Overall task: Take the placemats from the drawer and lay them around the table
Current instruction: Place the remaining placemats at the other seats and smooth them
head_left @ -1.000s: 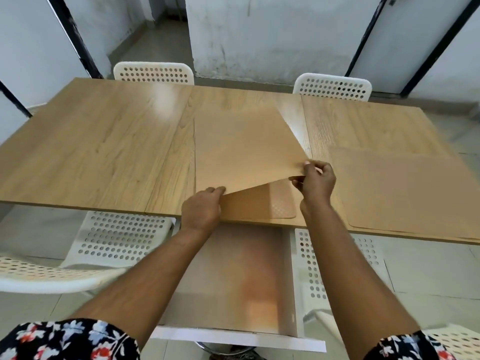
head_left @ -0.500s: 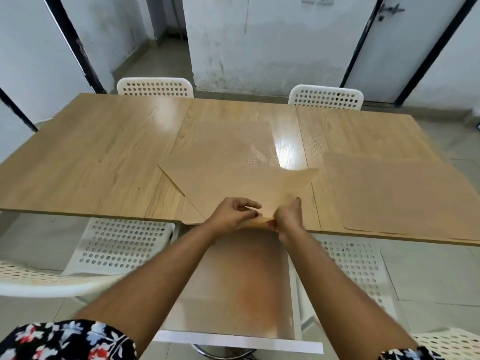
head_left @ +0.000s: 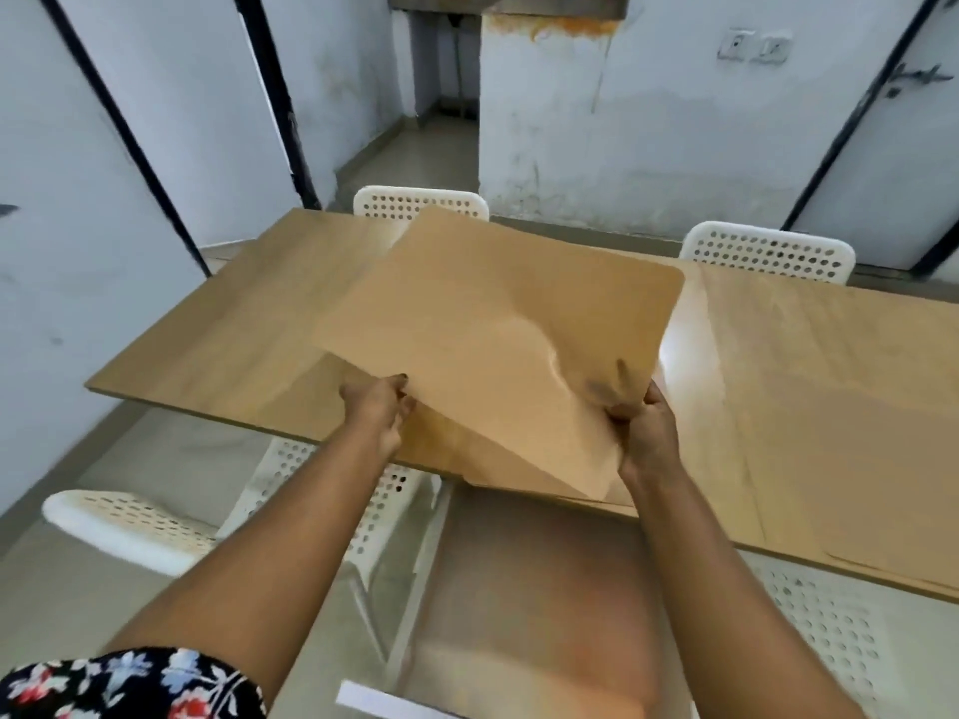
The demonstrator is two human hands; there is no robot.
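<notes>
A tan placemat (head_left: 498, 329) is held up, tilted, above the near edge of the wooden table (head_left: 223, 345). My left hand (head_left: 379, 412) grips its near left edge and my right hand (head_left: 643, 428) grips its near right edge, where the mat bends. Another placemat (head_left: 446, 454) lies flat under it at the table edge. A further tan placemat (head_left: 830, 397) lies flat on the table to the right. The open drawer (head_left: 539, 604) sticks out below the table edge, between my arms.
White perforated chairs stand at the far side (head_left: 420, 202) (head_left: 768, 251), at the near left (head_left: 129, 526) and near right (head_left: 830, 630). White walls and dark door frames surround the table.
The held placemat went from lying low on the table to being lifted and spread up in front of me. My hands moved apart to its two near edges. The view tilted upward.
</notes>
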